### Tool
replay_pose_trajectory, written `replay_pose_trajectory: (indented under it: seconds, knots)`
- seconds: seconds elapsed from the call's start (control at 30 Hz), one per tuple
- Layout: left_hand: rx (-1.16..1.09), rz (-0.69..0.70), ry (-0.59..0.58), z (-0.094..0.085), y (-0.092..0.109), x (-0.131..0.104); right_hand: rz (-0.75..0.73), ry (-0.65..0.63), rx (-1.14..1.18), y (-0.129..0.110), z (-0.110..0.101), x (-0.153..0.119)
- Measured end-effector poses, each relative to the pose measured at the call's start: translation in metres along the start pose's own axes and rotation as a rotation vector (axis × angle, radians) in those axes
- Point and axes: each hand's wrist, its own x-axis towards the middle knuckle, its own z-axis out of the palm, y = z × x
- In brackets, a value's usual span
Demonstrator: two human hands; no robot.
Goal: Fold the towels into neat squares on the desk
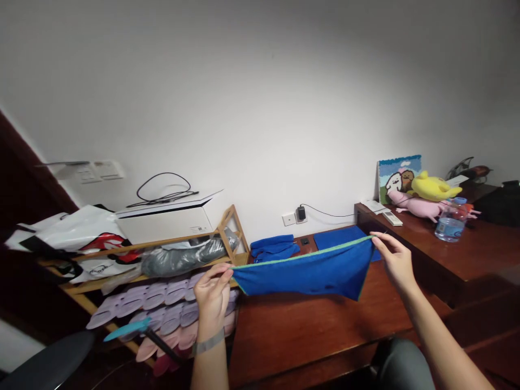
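A blue cloth (304, 273) with a green edge is stretched in the air above the brown wooden table (280, 336). My left hand (213, 287) pinches its left upper corner, and my right hand (394, 260) pinches the right upper corner. The lower part of the cloth hangs loose between them. Behind it on the table, a crumpled blue cloth (273, 247) lies at the left and a flat blue cloth (339, 237) at the right, partly hidden by the held one.
Left of the table stands a wooden rack (233, 227) with slippers (173, 292), a white box (170, 222) and bags. On the raised surface at the right are a water bottle (450, 219), plush toys (433, 187) and a remote (392, 218). A charger (301, 213) sits in the wall socket.
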Motion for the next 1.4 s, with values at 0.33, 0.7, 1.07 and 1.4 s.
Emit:
replay_pose_trajectory:
  seconds: [0.33, 0.7, 1.07, 1.4]
  knots:
    - [0.421, -0.205, -0.110, -0.031, -0.106, -0.004, 0.216, -0.285, -0.195, 0.136, 0.057, -0.013]
    - [1.117, -0.018, -0.465, -0.039, -0.198, -0.111, 0.125, -0.521, -0.510, 0.222, 0.129, -0.128]
    - [1.556, 0.017, -0.836, -0.059, -0.220, -0.157, 0.033, -0.917, -1.032, 0.242, 0.106, -0.164]
    - [1.500, 0.080, -0.972, -0.011, -0.257, -0.142, -0.001, -1.007, -1.062, 0.268, 0.139, -0.137]
